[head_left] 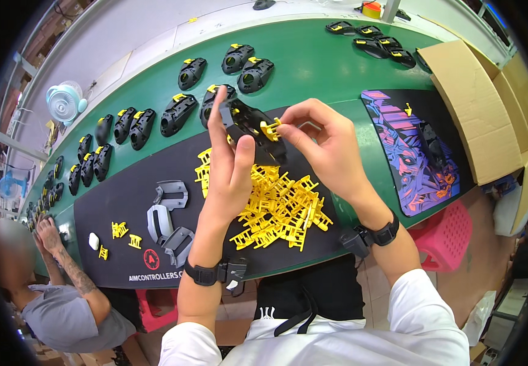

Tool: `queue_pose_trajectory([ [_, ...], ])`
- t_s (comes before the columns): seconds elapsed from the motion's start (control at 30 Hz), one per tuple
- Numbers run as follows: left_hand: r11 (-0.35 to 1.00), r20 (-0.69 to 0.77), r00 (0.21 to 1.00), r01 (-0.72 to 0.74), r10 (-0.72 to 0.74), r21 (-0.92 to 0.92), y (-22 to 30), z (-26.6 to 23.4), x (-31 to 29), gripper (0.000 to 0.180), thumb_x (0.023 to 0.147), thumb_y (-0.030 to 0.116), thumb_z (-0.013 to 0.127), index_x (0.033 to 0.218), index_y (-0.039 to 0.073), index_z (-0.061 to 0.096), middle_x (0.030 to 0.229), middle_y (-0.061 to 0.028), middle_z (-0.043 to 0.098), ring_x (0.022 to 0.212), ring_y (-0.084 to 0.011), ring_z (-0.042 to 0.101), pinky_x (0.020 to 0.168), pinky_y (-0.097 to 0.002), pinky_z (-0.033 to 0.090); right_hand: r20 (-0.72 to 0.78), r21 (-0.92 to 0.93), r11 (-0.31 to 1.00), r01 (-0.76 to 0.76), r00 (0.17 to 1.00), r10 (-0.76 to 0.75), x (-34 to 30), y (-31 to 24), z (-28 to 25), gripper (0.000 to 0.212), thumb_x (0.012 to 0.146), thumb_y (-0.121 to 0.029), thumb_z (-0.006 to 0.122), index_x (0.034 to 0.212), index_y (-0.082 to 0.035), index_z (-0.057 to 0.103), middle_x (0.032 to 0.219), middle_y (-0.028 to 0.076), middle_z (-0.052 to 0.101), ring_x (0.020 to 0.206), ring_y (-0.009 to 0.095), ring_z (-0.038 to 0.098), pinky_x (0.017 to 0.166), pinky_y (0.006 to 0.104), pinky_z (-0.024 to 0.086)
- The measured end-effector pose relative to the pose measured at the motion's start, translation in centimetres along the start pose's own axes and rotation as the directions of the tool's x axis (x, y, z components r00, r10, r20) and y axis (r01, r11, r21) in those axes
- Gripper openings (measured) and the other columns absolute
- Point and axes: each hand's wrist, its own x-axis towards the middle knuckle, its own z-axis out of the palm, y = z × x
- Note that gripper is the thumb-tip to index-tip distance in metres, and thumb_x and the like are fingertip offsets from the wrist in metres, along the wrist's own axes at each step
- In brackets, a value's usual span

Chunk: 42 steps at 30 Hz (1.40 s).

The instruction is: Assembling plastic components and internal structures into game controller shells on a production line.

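My left hand (227, 174) is closed on a black plastic shell (253, 127), holding it tilted above the table with fingers pointing away from me. My right hand (325, 140) pinches a small yellow plastic clip (269, 130) between thumb and fingertips, at the shell's right side. Whether the clip touches the shell I cannot tell. Below both hands a heap of yellow clips (285, 210) lies on the black mat (117, 213). Left of the heap are several grey curved plastic pieces (160, 223). A few loose yellow clips (119, 229) lie farther left, beside a small white object (94, 241).
Black shells with yellow clips (178, 114) stand in rows along the green table (313, 73); more sit far right. On the right are a colourful mat (407, 165), a cardboard box (474, 116) and a pink stool (450, 235). A co-worker (72, 314) works at the left.
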Motion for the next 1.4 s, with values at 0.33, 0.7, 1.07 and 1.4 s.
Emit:
queue_pose_trajectory([
  [0.33, 0.998, 0.106, 0.994, 0.037, -0.033, -0.042, 0.3, 1.3, -0.7, 0.074, 0.103, 0.044, 0.043, 0.159, 0.007, 0.013, 0.128, -0.0134, 0.054, 0.11, -0.0198, 0.06, 0.089, -0.0321, 0.054, -0.016, -0.306, 0.943, 0.13, 0.99, -0.142, 0.2, -1.3, -0.5, 0.014, 0.08, -0.001, 0.077, 0.094, -0.005, 0.075, 0.083, 0.007, 0.069, 0.069, 0.016, 0.066, 0.062, 0.0267, 0.053],
  [0.7, 0.904, 0.171, 0.955, 0.285, -0.241, -0.32, 0.3, 1.1, -0.6, 0.07, 0.106, 0.049, 0.03, 0.161, 0.013, 0.007, 0.133, -0.0114, 0.051, 0.119, -0.0198, 0.058, 0.096, -0.0344, 0.052, -0.037, -0.044, 0.995, 0.088, 0.995, -0.09, 0.8, -0.1, -0.9, 0.01, 0.09, -0.006, 0.069, 0.099, -0.005, 0.073, 0.09, 0.004, 0.062, 0.075, 0.011, 0.058, 0.062, 0.0252, 0.045],
  [1.07, 0.818, 0.245, 0.908, 0.414, -0.34, -0.398, 0.2, 0.7, -0.2, 0.075, 0.103, 0.061, 0.029, 0.156, 0.008, 0.029, 0.13, -0.0143, 0.06, 0.115, -0.0208, 0.062, 0.091, -0.031, 0.055, 0.559, 0.303, 0.816, -0.492, 0.785, 0.266, 0.6, 0.0, -2.0, 0.013, 0.093, -0.009, 0.071, 0.102, 0.0, 0.067, 0.098, -0.001, 0.065, 0.089, 0.007, 0.06, 0.081, 0.0236, 0.05],
  [1.4, 0.386, 0.404, 0.771, 0.609, -0.492, -0.693, 0.3, -0.9, 0.6, 0.07, 0.104, 0.06, 0.03, 0.141, 0.003, 0.048, 0.121, -0.0089, 0.064, 0.101, -0.0173, 0.065, 0.081, -0.0334, 0.057, 0.44, -0.178, 0.861, 0.476, 0.821, -0.363, 0.6, -1.8, -1.8, 0.04, 0.063, -0.029, 0.088, 0.094, -0.009, 0.072, 0.099, 0.001, 0.069, 0.098, 0.028, 0.058, 0.092, 0.0402, 0.052],
])
